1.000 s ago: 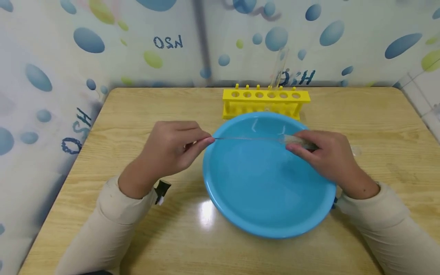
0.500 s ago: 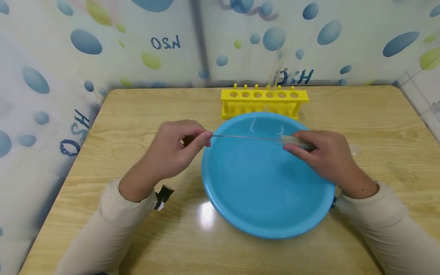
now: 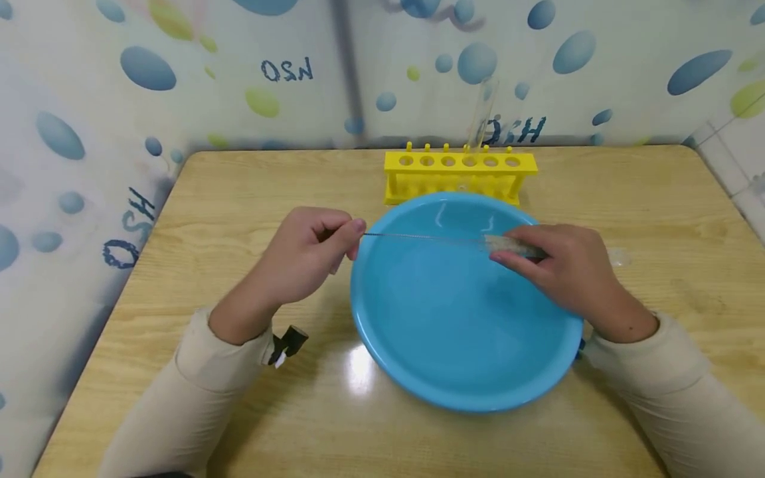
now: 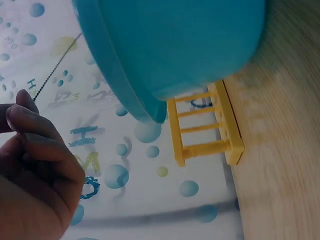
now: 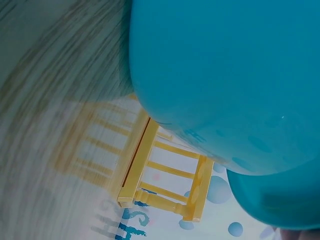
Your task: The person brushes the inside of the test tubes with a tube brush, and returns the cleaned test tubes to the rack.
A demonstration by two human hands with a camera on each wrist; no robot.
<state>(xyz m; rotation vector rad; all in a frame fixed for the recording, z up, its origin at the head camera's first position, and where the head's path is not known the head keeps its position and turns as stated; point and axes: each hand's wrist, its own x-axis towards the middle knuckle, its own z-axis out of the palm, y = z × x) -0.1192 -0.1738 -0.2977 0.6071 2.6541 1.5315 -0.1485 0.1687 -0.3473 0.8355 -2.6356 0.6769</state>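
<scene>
Over the blue basin (image 3: 466, 318), my left hand (image 3: 299, 255) pinches the end of a thin twisted wire (image 3: 418, 237) between thumb and fingers. The wire runs into the mouth of a clear glass tube (image 3: 499, 244), where pale bristles show. My right hand (image 3: 564, 272) grips this tube, and a clear rounded end (image 3: 619, 257) appears beyond the hand. In the left wrist view, the left hand (image 4: 37, 170) holds the dark wire (image 4: 57, 65) beside the basin (image 4: 115, 65). The right wrist view shows mostly the basin (image 5: 225, 75), with fingertips at its bottom corner.
A yellow rack (image 3: 460, 166) stands behind the basin near the table's back edge, with one upright clear tube (image 3: 480, 123) in it. A patterned wall covering rises behind the wooden table (image 3: 269, 179). A small black device (image 3: 289, 344) is on the left wrist.
My left hand has moved slightly up and to the left and turned, still pinching the wire. My right hand and the tube have barely moved.
</scene>
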